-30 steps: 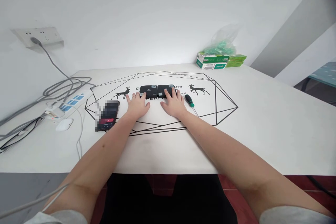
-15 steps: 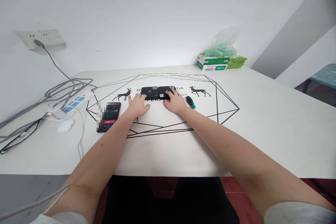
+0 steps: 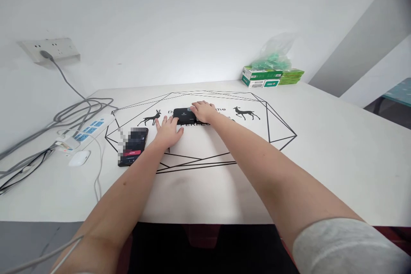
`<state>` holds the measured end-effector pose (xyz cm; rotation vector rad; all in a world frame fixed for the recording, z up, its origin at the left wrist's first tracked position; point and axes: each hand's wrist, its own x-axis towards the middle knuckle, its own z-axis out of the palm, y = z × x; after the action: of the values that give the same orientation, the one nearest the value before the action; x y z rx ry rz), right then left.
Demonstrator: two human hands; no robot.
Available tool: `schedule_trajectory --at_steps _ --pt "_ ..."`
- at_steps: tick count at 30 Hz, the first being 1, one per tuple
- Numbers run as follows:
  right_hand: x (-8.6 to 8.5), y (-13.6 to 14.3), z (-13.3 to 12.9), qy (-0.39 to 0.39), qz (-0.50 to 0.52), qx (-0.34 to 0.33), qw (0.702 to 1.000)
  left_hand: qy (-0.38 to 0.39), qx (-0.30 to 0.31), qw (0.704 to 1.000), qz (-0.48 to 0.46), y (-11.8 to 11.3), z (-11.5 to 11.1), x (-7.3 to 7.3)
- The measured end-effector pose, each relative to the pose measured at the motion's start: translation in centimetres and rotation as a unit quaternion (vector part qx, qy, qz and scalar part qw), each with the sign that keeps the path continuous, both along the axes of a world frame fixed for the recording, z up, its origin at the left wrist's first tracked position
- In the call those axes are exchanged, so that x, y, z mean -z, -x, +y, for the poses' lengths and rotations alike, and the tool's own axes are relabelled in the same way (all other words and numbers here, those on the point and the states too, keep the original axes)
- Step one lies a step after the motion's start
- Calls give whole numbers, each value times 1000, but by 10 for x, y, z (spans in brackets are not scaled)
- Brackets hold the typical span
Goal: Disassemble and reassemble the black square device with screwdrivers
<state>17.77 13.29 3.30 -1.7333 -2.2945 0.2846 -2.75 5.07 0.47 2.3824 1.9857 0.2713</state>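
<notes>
On the desk mat lies a flat black square device (image 3: 183, 115) with small pale print and a lighter patch at its upper right corner. My left hand (image 3: 168, 132) rests flat at its lower left edge, fingers spread, fingertips touching or very near it. My right hand (image 3: 204, 111) lies over the device's right corner, fingers extended and pointing left. Beneath that hand, a second black device (image 3: 202, 122) shows only as a thin dark edge. The right forearm hides almost all of the screwdriver.
To the left are a partly pixelated phone (image 3: 136, 146), a white earbud case (image 3: 79, 158) and a power strip (image 3: 91, 130) with tangled grey cables (image 3: 80, 109). Green and white boxes (image 3: 261, 78) stand at the back right under a plastic bag (image 3: 274, 53). A wall socket (image 3: 61, 49) is at left.
My right hand has moved up and left, from the right device onto the left one's right corner, covering most of the second device. My left hand stays nearly in place.
</notes>
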Motion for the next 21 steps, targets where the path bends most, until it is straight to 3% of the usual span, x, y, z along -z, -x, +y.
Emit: schedule_trajectory --at_steps 8,21 --pt "20 8 26 45 -25 -4 999 -5 -1 1000 12 8 -5 -1" --pt "19 12 21 38 -17 25 999 6 3 1000 -5 8 -5 2"
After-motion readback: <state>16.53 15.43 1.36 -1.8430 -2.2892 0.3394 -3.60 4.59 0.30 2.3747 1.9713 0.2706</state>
